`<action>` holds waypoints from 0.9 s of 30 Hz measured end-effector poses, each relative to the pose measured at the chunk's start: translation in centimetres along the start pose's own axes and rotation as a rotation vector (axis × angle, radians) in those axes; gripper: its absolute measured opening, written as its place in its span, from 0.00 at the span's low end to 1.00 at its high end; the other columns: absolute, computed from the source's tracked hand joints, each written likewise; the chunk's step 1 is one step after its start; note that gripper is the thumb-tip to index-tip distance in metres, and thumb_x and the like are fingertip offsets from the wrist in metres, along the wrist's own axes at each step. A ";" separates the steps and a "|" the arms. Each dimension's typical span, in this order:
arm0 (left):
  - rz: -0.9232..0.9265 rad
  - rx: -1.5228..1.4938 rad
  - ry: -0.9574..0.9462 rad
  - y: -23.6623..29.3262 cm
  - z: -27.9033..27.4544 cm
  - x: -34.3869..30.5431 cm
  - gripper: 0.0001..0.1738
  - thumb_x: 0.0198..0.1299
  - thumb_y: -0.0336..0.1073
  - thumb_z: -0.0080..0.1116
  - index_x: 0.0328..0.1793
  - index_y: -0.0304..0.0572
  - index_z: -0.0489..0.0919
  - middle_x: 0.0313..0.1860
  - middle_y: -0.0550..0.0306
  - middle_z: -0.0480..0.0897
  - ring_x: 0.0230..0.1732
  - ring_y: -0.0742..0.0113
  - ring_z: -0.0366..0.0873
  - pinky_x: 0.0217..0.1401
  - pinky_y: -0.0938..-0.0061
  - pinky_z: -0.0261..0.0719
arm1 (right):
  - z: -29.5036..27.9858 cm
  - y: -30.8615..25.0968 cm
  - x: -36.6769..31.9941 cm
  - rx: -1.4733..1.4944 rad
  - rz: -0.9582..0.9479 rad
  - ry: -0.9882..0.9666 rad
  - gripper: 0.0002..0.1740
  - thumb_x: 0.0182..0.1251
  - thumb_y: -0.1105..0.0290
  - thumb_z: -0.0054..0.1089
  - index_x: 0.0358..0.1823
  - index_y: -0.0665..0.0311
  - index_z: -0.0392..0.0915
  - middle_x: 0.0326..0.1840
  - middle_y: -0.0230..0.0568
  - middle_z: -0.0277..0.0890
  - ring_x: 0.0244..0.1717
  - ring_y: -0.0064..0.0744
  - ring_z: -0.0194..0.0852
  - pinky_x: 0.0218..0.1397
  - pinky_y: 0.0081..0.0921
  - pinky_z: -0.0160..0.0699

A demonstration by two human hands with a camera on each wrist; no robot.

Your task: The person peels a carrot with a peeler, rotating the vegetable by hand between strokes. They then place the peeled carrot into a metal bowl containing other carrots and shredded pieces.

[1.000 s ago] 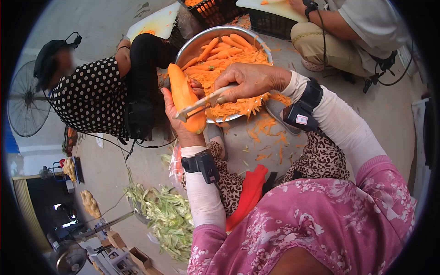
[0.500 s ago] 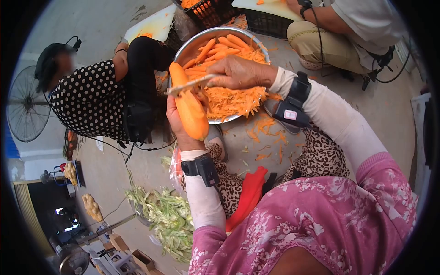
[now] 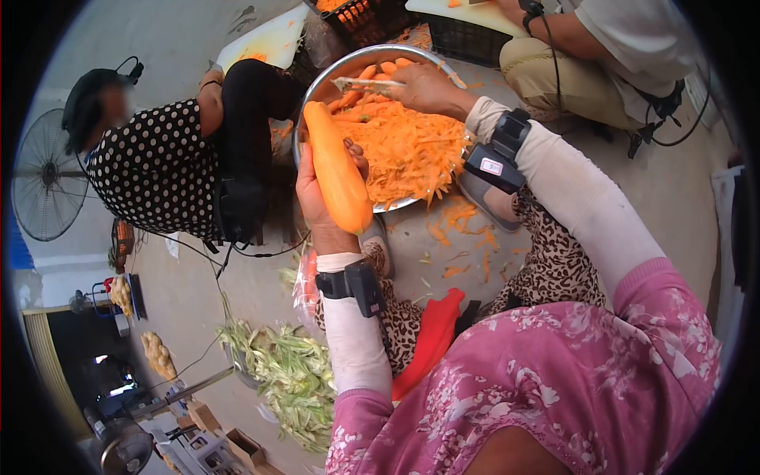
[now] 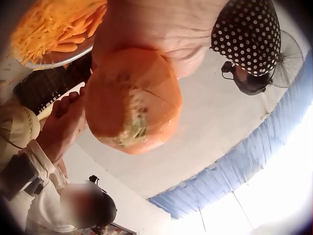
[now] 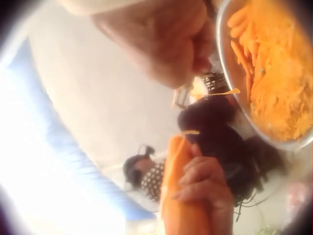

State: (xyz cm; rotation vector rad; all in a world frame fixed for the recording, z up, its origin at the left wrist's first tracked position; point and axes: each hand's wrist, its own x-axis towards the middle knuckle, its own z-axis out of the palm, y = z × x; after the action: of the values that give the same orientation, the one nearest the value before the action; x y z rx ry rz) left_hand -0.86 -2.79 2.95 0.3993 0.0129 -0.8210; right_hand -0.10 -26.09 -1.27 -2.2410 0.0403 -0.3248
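A large peeled orange carrot point(image 3: 336, 170) lies along the palm of my left hand point(image 3: 317, 202), with fingers wrapped round its side. Its cut end point(image 4: 134, 103) faces the left wrist camera. My right hand point(image 3: 434, 91) grips a peeler point(image 3: 368, 83) above the metal basin, apart from the carrot. In the right wrist view, an orange strip point(image 5: 227, 92) hangs at the peeler and another sliver point(image 5: 190, 132) stands at the carrot's upper end. Orange peelings point(image 3: 412, 146) and smaller carrots point(image 3: 352, 99) fill the basin point(image 3: 317, 87).
One person point(image 3: 158, 166) sits at the left, another point(image 3: 609, 63) at the upper right, by cutting boards point(image 3: 265, 39) and black crates point(image 3: 467, 43). Peelings point(image 3: 455, 229) lie on the floor. Green husks or leaves point(image 3: 285, 380) are heaped at the lower left.
My right hand with the peeler has moved from over the carrot up and away, above the basin. The left hand still holds the carrot, shifted slightly right at its top.
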 end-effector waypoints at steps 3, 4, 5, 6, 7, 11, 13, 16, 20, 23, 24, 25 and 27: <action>0.086 0.045 0.015 0.6 -1.0 0.1 0.23 0.67 0.51 0.45 0.52 0.38 0.73 0.38 0.49 0.76 0.38 0.57 0.72 0.42 0.67 0.76 | -1.1 -3.0 -1.4 0.461 0.220 -0.183 0.19 0.64 0.58 0.55 0.38 0.72 0.78 0.25 0.41 0.75 0.18 0.22 0.64 0.17 0.23 0.58; 0.122 0.108 -0.011 0.8 -1.4 0.1 0.23 0.67 0.51 0.45 0.52 0.38 0.73 0.38 0.50 0.77 0.39 0.57 0.74 0.42 0.66 0.77 | -0.9 -3.2 -1.7 0.609 0.237 -0.252 0.20 0.63 0.58 0.58 0.43 0.71 0.75 0.26 0.34 0.74 0.17 0.13 0.57 0.15 0.14 0.50; 0.121 0.107 -0.012 0.9 -1.7 0.2 0.23 0.67 0.51 0.45 0.52 0.38 0.73 0.38 0.50 0.77 0.39 0.57 0.74 0.42 0.66 0.77 | -0.5 -3.5 -2.0 0.608 0.238 -0.251 0.20 0.63 0.58 0.58 0.43 0.71 0.75 0.26 0.34 0.74 0.17 0.13 0.57 0.15 0.14 0.50; 0.126 0.153 -0.017 1.0 -1.9 0.2 0.23 0.67 0.51 0.45 0.52 0.37 0.73 0.39 0.49 0.77 0.39 0.58 0.74 0.43 0.66 0.77 | 0.0 -4.0 -2.3 0.731 0.262 -0.280 0.20 0.62 0.58 0.59 0.43 0.70 0.75 0.26 0.33 0.73 0.17 0.13 0.56 0.15 0.15 0.50; 0.130 0.199 -0.024 1.0 -1.9 0.3 0.24 0.67 0.51 0.44 0.52 0.36 0.73 0.40 0.49 0.77 0.39 0.60 0.74 0.45 0.66 0.77 | 0.4 -4.8 -2.7 0.855 0.285 -0.308 0.19 0.61 0.59 0.60 0.43 0.69 0.75 0.26 0.33 0.73 0.17 0.14 0.56 0.15 0.15 0.51; 0.184 0.335 0.169 -0.1 -1.5 1.1 0.23 0.68 0.50 0.43 0.56 0.38 0.72 0.47 0.48 0.78 0.45 0.60 0.77 0.49 0.66 0.77 | 1.5 -7.0 -3.8 1.133 0.284 -0.370 0.20 0.60 0.59 0.64 0.49 0.62 0.74 0.27 0.24 0.69 0.17 0.10 0.52 0.16 0.11 0.48; 0.280 0.478 0.138 -1.2 -0.3 1.4 0.22 0.69 0.43 0.44 0.64 0.41 0.66 0.51 0.51 0.76 0.48 0.63 0.77 0.49 0.68 0.79 | 1.5 -7.6 -4.1 1.192 0.317 -0.339 0.16 0.58 0.61 0.66 0.42 0.62 0.76 0.23 0.26 0.67 0.18 0.12 0.56 0.18 0.12 0.51; 0.318 0.573 0.098 -1.8 0.6 0.9 0.22 0.69 0.38 0.44 0.66 0.39 0.63 0.54 0.51 0.75 0.49 0.63 0.77 0.50 0.69 0.79 | 1.1 -7.7 -4.1 1.086 0.401 -0.318 0.16 0.57 0.62 0.67 0.42 0.62 0.76 0.21 0.24 0.66 0.18 0.12 0.56 0.19 0.11 0.52; 0.350 0.644 0.088 -1.9 0.6 1.0 0.21 0.68 0.35 0.46 0.66 0.39 0.63 0.53 0.52 0.75 0.49 0.64 0.77 0.49 0.71 0.80 | 0.9 -7.4 -4.1 1.076 0.442 -0.366 0.15 0.57 0.64 0.67 0.40 0.65 0.75 0.21 0.25 0.66 0.18 0.13 0.57 0.20 0.12 0.54; 0.359 0.686 0.090 -1.7 0.4 0.9 0.22 0.68 0.33 0.47 0.66 0.38 0.64 0.53 0.51 0.75 0.49 0.64 0.78 0.49 0.72 0.80 | 1.0 -7.2 -4.0 1.083 0.453 -0.369 0.13 0.57 0.66 0.66 0.39 0.65 0.75 0.21 0.26 0.66 0.18 0.13 0.57 0.19 0.12 0.55; 0.359 0.686 0.089 -1.8 0.4 0.9 0.22 0.68 0.33 0.47 0.66 0.38 0.64 0.53 0.51 0.75 0.49 0.64 0.78 0.49 0.72 0.80 | 1.1 -7.0 -3.8 1.101 0.447 -0.384 0.12 0.57 0.68 0.65 0.38 0.66 0.75 0.22 0.26 0.66 0.17 0.13 0.57 0.18 0.12 0.55; 0.366 0.689 0.097 -1.9 0.6 0.9 0.21 0.68 0.34 0.47 0.66 0.38 0.64 0.53 0.51 0.75 0.50 0.64 0.78 0.50 0.72 0.80 | 1.2 -6.6 -3.5 1.100 0.447 -0.383 0.12 0.57 0.68 0.65 0.38 0.66 0.75 0.22 0.26 0.66 0.17 0.13 0.57 0.18 0.12 0.55; 0.375 0.692 0.107 -1.8 0.2 0.9 0.21 0.68 0.35 0.46 0.65 0.38 0.64 0.53 0.50 0.75 0.50 0.63 0.78 0.51 0.71 0.80 | 1.3 -6.3 -3.1 1.254 0.368 -0.463 0.10 0.58 0.71 0.62 0.38 0.66 0.74 0.23 0.26 0.68 0.16 0.12 0.56 0.17 0.12 0.54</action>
State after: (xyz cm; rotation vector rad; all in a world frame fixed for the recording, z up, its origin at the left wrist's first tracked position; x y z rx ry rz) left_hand -1.59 -4.57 2.36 1.0636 -0.2467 -0.4106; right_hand -3.30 -20.70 2.07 -0.9806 -0.0022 0.3220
